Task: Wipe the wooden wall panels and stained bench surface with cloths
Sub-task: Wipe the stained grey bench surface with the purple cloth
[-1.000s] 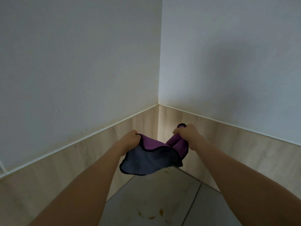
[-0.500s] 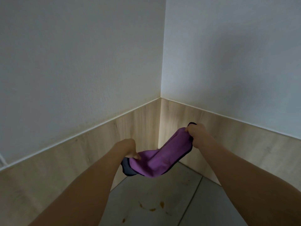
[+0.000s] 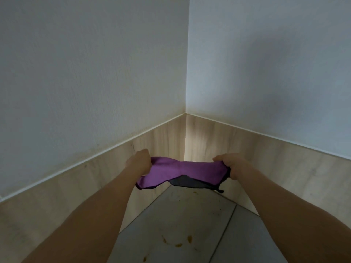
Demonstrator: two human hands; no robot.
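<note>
We are counting one purple microfibre cloth with a grey underside and dark edging [image 3: 180, 172], two bare hands, and two light wooden wall panels meeting in a corner. Our left hand [image 3: 139, 164] is gripping the cloth's end at 9 o'clock, fingers curled round it; our right hand [image 3: 230, 166] is clenching the end at 3 o'clock. The cloth is hanging stretched between them, clear of the left panel [image 3: 62, 190] and right panel [image 3: 284, 168]. At 6 o'clock, the grey bench surface [image 3: 171, 224] is showing several brown stains [image 3: 178, 243].
</note>
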